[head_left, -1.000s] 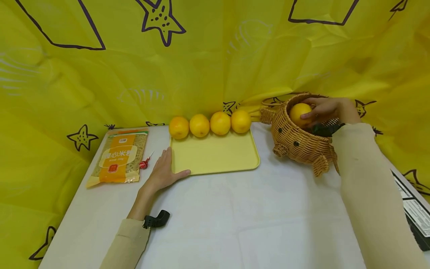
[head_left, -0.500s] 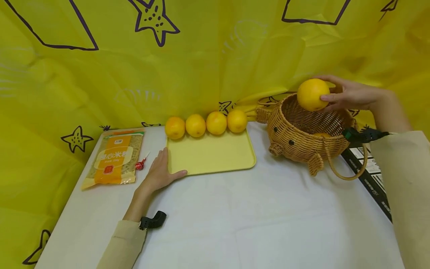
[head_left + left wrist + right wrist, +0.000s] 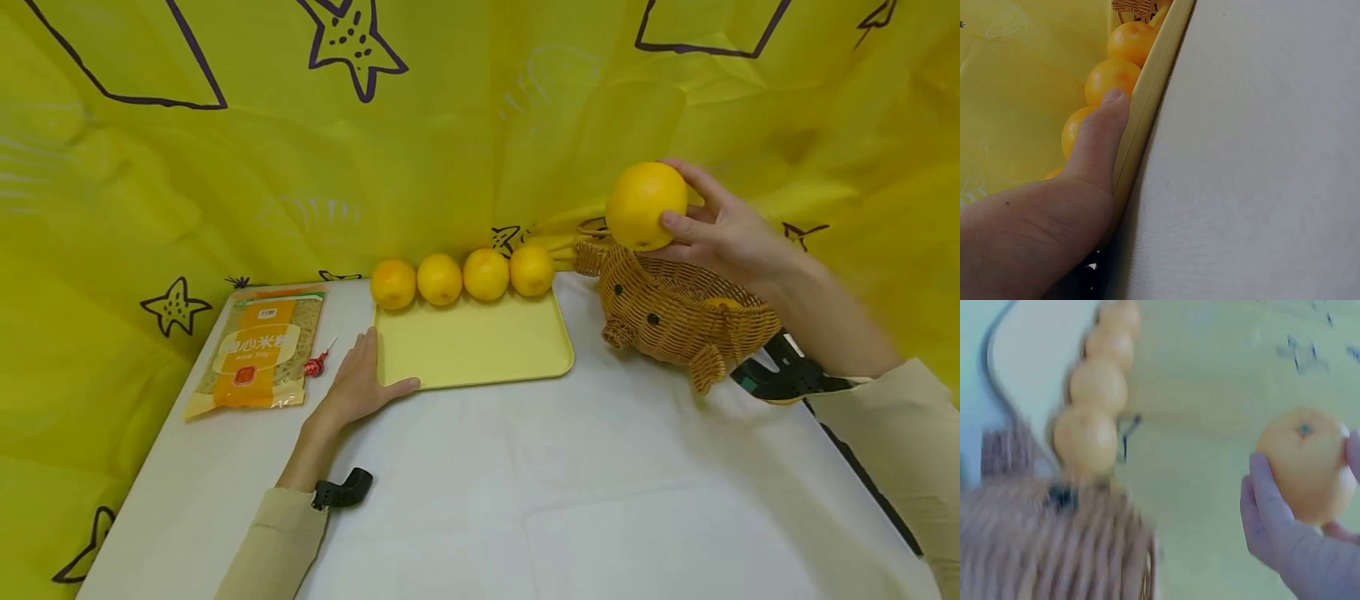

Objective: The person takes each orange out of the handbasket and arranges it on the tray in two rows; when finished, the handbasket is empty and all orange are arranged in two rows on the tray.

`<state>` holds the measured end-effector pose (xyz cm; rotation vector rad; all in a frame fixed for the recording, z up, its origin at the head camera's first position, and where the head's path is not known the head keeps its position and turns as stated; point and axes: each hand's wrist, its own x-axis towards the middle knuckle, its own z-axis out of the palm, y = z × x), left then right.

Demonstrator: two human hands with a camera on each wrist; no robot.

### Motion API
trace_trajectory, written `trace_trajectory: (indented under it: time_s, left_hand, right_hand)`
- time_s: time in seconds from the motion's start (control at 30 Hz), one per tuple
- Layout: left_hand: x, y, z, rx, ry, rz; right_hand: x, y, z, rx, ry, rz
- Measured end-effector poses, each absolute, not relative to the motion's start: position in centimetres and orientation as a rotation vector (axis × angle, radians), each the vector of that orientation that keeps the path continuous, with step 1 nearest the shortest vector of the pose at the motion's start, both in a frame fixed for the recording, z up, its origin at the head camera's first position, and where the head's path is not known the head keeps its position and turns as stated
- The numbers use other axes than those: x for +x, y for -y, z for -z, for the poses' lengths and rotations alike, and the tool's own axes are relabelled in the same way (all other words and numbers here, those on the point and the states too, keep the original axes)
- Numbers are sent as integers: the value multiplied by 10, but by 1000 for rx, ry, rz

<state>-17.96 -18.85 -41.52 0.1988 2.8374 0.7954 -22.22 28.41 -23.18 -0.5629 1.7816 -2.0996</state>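
Observation:
My right hand (image 3: pixel 723 233) grips an orange (image 3: pixel 645 206) in the air above the left rim of a wicker basket (image 3: pixel 675 312) with a pig face. The right wrist view shows fingers and thumb curled round that orange (image 3: pixel 1307 465). Part of another orange (image 3: pixel 722 302) shows inside the basket. Several oranges (image 3: pixel 486 274) stand in a row along the back of a yellow tray (image 3: pixel 480 342). At the tray's left front corner rests my left hand (image 3: pixel 358 383), fingers straight along the side and thumb on the front rim. In the left wrist view its thumb (image 3: pixel 1100 134) lies along that rim.
Left of the tray lies a bag of dry noodles (image 3: pixel 258 352), with a red-wrapped lollipop (image 3: pixel 317 364) beside it. A yellow curtain (image 3: pixel 450 150) hangs right behind the table (image 3: pixel 480 483). A dark-edged box (image 3: pixel 862 471) lies at the right, mostly behind the sleeve.
My right hand has lifted the orange out of the basket and carried it left, over the basket's rim. The left hand stays at the tray's corner.

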Motion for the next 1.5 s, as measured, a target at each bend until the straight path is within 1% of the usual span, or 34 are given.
trace_trajectory:
  time_s: [0.27, 0.4, 0.6, 0.83, 1.17, 1.5]
  left_hand:
    - [-176, 195, 417, 188, -2837, -792]
    - [-177, 195, 417, 194, -2840, -793]
    - [-179, 195, 417, 190, -2846, -797]
    - [-180, 193, 417, 175, -2849, -812]
    - [-178, 186, 419, 190, -2858, -835]
    - [-178, 185, 416, 185, -2886, -851]
  right_hand:
    - [-199, -230, 233, -578, -1811, 2032]
    - [-188, -208, 236, -517, -1884, 2021]
    - [-183, -170, 247, -491, -1906, 2008]
    - [-195, -127, 269, -513, -1954, 1875]
    - [-221, -53, 321, -521, -2018, 1666]
    - [-250, -12, 352, -549, -2159, 1486]
